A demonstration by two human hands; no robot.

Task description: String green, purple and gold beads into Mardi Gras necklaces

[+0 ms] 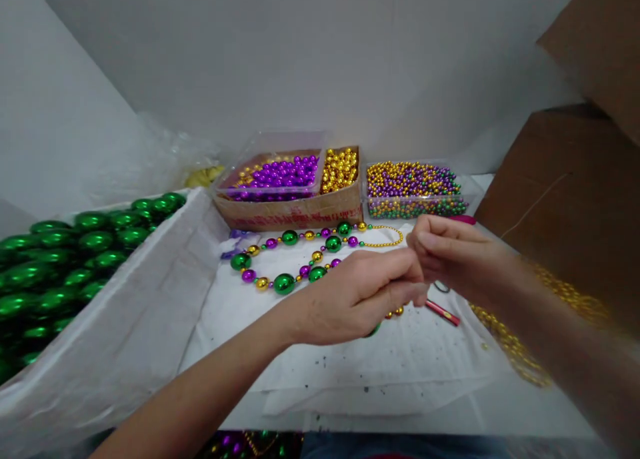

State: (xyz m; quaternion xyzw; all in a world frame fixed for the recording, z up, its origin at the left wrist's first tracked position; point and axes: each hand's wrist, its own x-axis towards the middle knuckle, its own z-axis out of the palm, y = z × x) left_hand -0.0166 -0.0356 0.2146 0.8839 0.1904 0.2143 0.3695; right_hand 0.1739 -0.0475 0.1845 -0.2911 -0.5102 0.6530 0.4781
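My left hand (365,296) is closed in a pinch above the white cloth, its fingertips meeting those of my right hand (445,249). That hand is pinched shut too, and whatever lies between the fingers of either is too small or hidden to make out. A bead necklace (284,284) of green, purple and gold balls lies looped on the cloth behind my left hand, ending in a loop of small gold beads (393,228). A few gold beads (395,312) show just under my left hand. Close below my right hand lies a red, pen-like tool (443,313).
At left stands a white-lined box (200,246) of large green balls. Behind are a cardboard box (290,214) with purple and gold beads and a clear tray (373,210) of small mixed beads. Gold bead strands (515,346) lie at right by brown cardboard (565,179).
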